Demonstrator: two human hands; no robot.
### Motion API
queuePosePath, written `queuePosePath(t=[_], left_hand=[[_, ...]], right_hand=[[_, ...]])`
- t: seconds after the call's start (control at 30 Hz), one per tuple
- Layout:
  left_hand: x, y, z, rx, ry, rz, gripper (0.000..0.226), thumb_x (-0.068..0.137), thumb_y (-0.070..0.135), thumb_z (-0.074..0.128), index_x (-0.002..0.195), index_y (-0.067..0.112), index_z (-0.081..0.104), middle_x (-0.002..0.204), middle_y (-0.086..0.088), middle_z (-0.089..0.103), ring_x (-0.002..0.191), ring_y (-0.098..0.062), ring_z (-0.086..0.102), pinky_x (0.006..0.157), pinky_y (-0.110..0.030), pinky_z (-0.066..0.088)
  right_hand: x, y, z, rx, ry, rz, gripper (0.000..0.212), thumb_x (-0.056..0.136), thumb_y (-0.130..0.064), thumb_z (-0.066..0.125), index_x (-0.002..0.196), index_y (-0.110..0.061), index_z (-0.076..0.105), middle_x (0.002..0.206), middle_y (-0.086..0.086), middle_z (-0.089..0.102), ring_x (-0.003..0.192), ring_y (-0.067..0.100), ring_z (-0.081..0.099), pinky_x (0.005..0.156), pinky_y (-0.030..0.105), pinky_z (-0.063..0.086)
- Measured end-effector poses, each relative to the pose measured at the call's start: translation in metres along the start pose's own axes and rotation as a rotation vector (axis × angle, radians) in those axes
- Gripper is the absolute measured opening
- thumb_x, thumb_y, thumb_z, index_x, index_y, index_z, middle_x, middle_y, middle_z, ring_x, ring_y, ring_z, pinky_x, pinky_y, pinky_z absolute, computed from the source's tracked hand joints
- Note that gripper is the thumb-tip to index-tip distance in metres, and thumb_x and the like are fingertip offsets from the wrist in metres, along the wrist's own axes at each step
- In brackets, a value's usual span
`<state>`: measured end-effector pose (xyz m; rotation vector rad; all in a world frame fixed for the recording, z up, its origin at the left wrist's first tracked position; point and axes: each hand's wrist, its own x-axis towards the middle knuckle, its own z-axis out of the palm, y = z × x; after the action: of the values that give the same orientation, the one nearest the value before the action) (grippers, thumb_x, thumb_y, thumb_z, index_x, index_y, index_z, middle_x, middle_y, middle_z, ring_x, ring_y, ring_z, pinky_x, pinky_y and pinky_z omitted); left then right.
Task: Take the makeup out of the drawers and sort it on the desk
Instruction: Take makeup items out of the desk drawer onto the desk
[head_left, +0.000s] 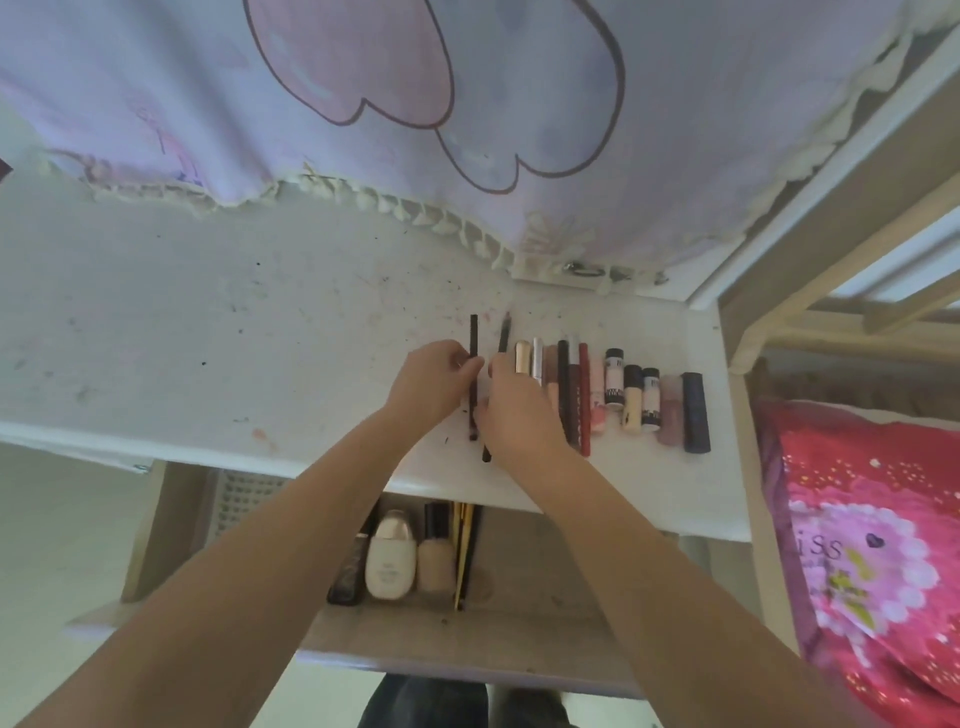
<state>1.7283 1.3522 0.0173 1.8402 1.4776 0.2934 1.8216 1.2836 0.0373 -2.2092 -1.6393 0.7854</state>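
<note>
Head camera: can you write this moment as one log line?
left hand: pinches thin dark pencil | right hand: on second pencil | white desk

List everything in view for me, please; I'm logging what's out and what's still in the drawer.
pencils: two, dark, left end of the row on the desk
tubes and sticks: about a dozen, mixed colours, row on the desk to the right of the pencils
desk: one, white, marked
drawer: one, pale wood, open below the desk
bottles: three, dark, white and beige, in the drawer
curtain: one, lilac, above the desk
bedding: pink, right
left hand: grips left pencil
right hand: on right pencil
</note>
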Motion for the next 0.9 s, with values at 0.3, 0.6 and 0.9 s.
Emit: queuePosePath(t=[0.3, 0.6, 0.9], left_hand=[[-0.004, 0.009, 0.009, -0.121, -0.087, -0.045, 0.021, 0.095, 0.031, 0.050, 0.101, 0.013, 0.058, 0.080, -0.004, 0.066, 0.060, -0.016, 0.064, 0.062, -0.030, 0.056], [-0.143, -0.059, 0.032, -0.216, -0.127, -0.078, 0.013, 0.094, 0.025, 0.050, 0.084, 0.031, 0.057, 0.067, 0.008, 0.061, 0.059, 0.000, 0.058, 0.058, -0.016, 0.047], [-0.123, -0.092, 0.114, 0.214, -0.181, -0.236, 0.024, 0.097, 0.021, 0.039, 0.107, 0.011, 0.058, 0.098, -0.013, 0.067, 0.091, -0.030, 0.063, 0.074, -0.037, 0.051]], right_hand=[[-0.004, 0.006, -0.015, -0.051, -0.022, -0.020, 0.023, 0.095, -0.010, 0.044, 0.117, -0.013, 0.049, 0.101, 0.007, 0.056, 0.084, 0.020, 0.057, 0.069, 0.031, 0.048], [-0.103, 0.069, 0.046, 0.112, -0.369, -0.107, 0.012, 0.095, -0.023, 0.048, 0.097, -0.019, 0.059, 0.092, -0.001, 0.063, 0.082, 0.013, 0.059, 0.075, 0.029, 0.051], [-0.078, 0.093, 0.142, 0.035, -0.386, 0.274, 0.029, 0.098, -0.031, 0.041, 0.097, -0.010, 0.061, 0.105, 0.015, 0.065, 0.095, 0.030, 0.061, 0.074, 0.031, 0.043]])
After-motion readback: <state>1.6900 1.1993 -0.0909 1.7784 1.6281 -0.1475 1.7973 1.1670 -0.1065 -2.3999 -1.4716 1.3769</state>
